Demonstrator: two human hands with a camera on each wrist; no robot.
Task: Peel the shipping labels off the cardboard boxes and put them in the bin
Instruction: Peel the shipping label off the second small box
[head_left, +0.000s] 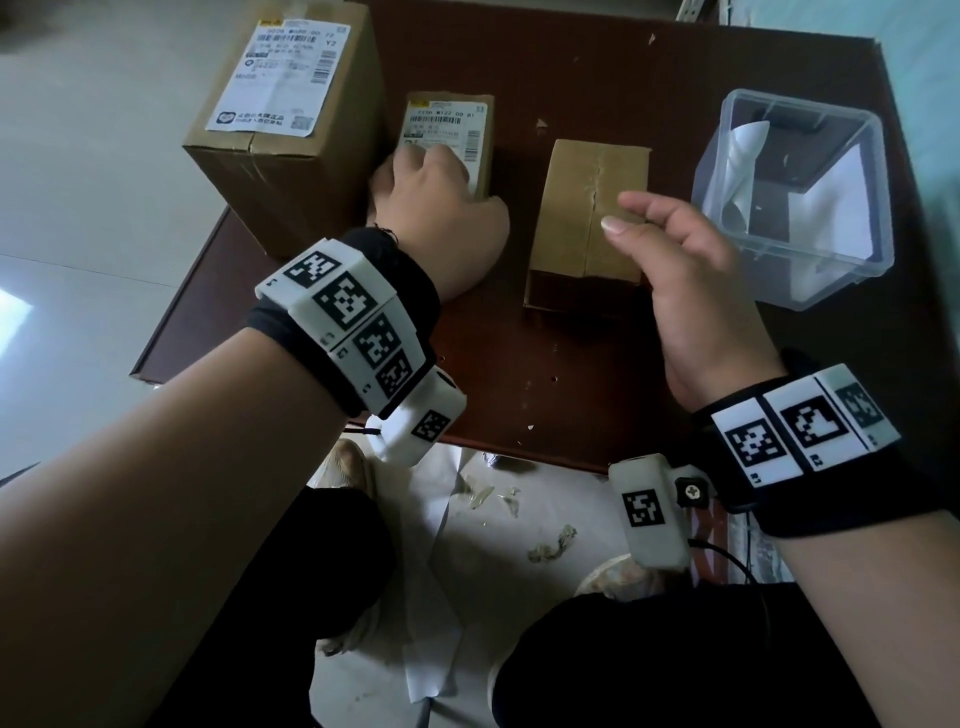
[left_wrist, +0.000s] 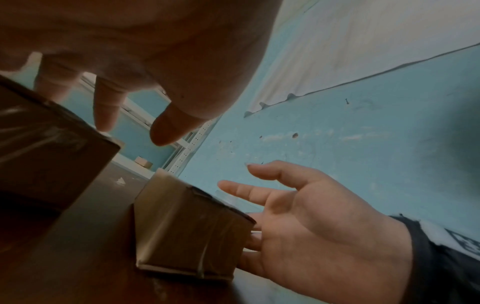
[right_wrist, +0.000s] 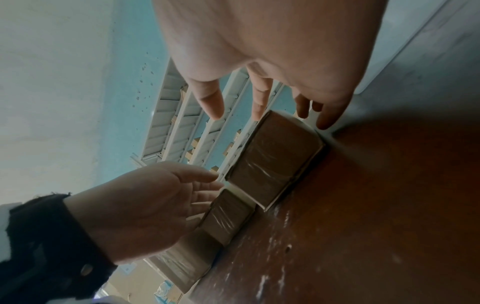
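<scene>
Three cardboard boxes stand on a brown table (head_left: 519, 374). The large box (head_left: 280, 171) at the left carries a white shipping label (head_left: 280, 78). The small middle box (head_left: 480, 156) also has a label (head_left: 447, 122); my left hand (head_left: 426, 171) lies over its near part with straight fingers. From the left wrist view those fingers (left_wrist: 106, 115) touch the box's top edge (left_wrist: 52, 148). The right-hand box (head_left: 592, 218) shows bare cardboard. My right hand (head_left: 623, 213) hovers over it, loosely curled and holding nothing. A clear plastic bin (head_left: 810, 280) at the right holds peeled white labels (head_left: 743, 156).
Scraps of tape and paper (head_left: 550, 540) lie on the floor by my knees. The bin stands close to the table's right edge (head_left: 904, 156). A pale blue wall (left_wrist: 363, 144) and white metal shelving (right_wrist: 182, 123) stand beyond the table.
</scene>
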